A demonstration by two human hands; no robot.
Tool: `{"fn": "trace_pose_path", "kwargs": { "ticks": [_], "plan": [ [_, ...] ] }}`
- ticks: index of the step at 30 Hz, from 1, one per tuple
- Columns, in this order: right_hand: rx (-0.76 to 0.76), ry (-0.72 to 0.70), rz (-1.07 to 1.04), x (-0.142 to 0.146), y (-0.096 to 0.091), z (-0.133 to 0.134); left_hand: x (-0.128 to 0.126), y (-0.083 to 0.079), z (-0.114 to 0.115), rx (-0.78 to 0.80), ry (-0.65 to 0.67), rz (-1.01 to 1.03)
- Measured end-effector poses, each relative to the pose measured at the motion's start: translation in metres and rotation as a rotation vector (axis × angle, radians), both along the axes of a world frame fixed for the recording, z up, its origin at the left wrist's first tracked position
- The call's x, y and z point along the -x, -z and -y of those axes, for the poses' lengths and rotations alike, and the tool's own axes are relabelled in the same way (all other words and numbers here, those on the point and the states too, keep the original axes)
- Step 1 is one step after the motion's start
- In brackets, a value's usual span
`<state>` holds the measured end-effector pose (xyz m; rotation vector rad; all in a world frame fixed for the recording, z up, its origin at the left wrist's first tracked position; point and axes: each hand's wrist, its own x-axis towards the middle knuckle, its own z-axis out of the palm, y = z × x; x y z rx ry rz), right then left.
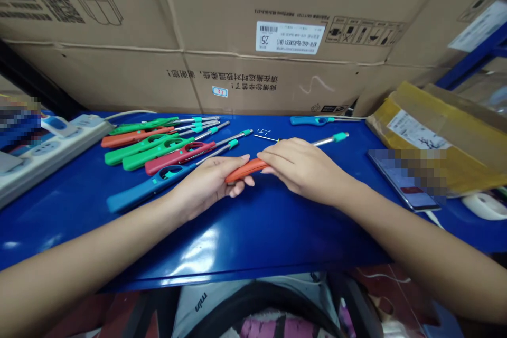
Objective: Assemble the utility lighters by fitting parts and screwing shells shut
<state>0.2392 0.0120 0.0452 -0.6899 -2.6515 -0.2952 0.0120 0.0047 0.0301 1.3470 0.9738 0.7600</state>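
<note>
- Cardboard boxes (253, 37) stand stacked along the back, just behind the work area.
- The blue surface (253, 237) carries everything. A yellow-taped parcel (431, 137) lies at its right and a white power strip (51, 148) at its left.
- A row of lighters (166, 150), green, red, orange and blue, lies left of centre with the nozzles aimed up and to the right. One blue lighter (312, 120) lies apart near the boxes.
- The left hand (209, 182) has its fingers curled around the handle end of the orange lighter (247, 168), clenched on it.
- The right hand (303, 166) lies over the lighter's middle with the fingers closed down on it.
- The orange lighter sits at the centre, low over the surface. Its long axis runs left to right, slanting slightly away, and the teal tip (340, 137) points right.
- By my reading this is a two-handed hold on one lighter. Any further handling calls for a firm handle grip and a clear tip.
</note>
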Motion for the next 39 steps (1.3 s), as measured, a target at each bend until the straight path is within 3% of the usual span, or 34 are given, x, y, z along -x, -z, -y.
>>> {"fn": "trace_pose_path", "kwargs": {
  "ticks": [2, 4, 6, 8, 11, 15, 23, 31, 35, 39],
  "plan": [
    [-0.019, 0.000, -0.050, -0.001, -0.002, -0.003, 0.003, -0.002, 0.000, -0.243, -0.025, -0.064],
    [-0.045, 0.002, -0.118, -0.002, 0.001, -0.005, 0.006, -0.001, 0.001, -0.644, -0.042, -0.178],
    [-0.039, -0.016, -0.176, -0.004, 0.007, -0.005, 0.009, 0.003, 0.003, -0.985, 0.029, -0.258],
    [0.011, -0.038, -0.219, -0.004, 0.014, -0.003, 0.012, 0.008, 0.006, -1.167, 0.085, -0.291],
    [0.162, -0.012, -0.235, -0.004, 0.018, 0.001, 0.016, 0.015, 0.006, -1.300, 0.081, -0.345],
    [0.379, 0.009, -0.162, -0.005, 0.019, 0.005, 0.020, 0.021, 0.002, -1.385, 0.070, -0.342],
    [0.183, 0.040, -0.174, -0.006, 0.023, 0.005, 0.018, 0.018, 0.003, -1.300, 0.038, -0.426],
    [0.318, 0.062, -0.092, -0.019, 0.017, -0.004, 0.024, 0.019, -0.001, -1.352, -0.009, -0.465],
    [0.375, 0.112, -0.125, -0.023, 0.015, -0.007, 0.023, 0.022, -0.004, -1.306, -0.058, -0.417],
    [0.474, 0.145, -0.028, -0.031, 0.011, -0.014, 0.023, 0.023, -0.009, -1.262, -0.121, -0.391]
  ]
}}
